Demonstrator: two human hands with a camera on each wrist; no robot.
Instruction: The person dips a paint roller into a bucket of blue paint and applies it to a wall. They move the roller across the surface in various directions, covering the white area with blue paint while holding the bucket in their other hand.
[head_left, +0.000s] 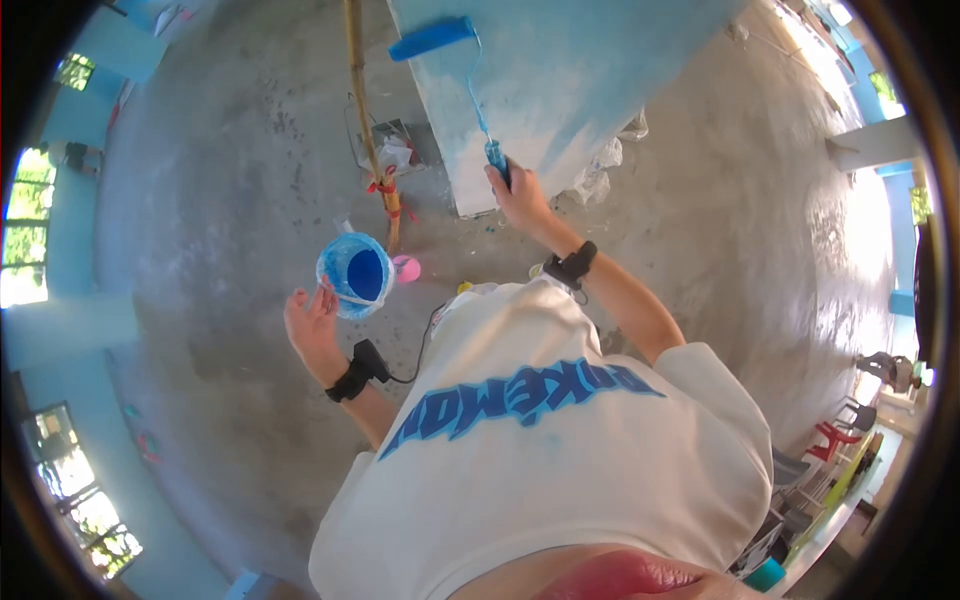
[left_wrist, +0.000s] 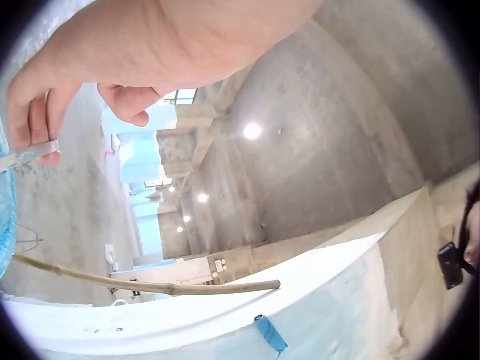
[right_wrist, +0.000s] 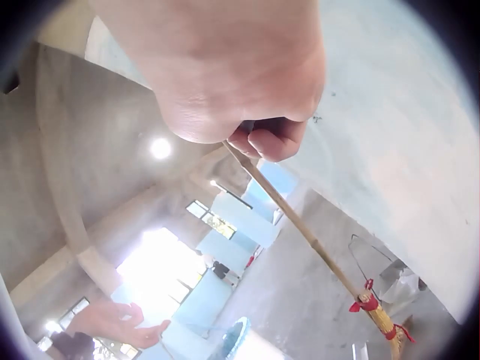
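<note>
My right hand [head_left: 524,202] grips the blue handle [head_left: 496,156] of a paint roller, whose blue sleeve [head_left: 432,38] lies against a pale wall [head_left: 470,150] streaked with light blue. Seen from the right wrist, the fingers [right_wrist: 276,144] are curled and hide most of the handle. A paint-smeared bucket [head_left: 335,258] with deep blue paint [head_left: 366,274] inside hangs at my left hand [head_left: 312,326]. In the left wrist view the fingers of that hand hook round the bucket's whitish handle [left_wrist: 31,156], and only the bucket's edge shows.
A bamboo pole [head_left: 360,90] tied with red strips stands between bucket and wall. Behind it are a wire-framed piece and crumpled plastic [head_left: 398,152]. More clear plastic [head_left: 592,186] lies along the wall's base. A pink round object [head_left: 406,268] is beside the bucket; chairs [head_left: 832,440] stand far right.
</note>
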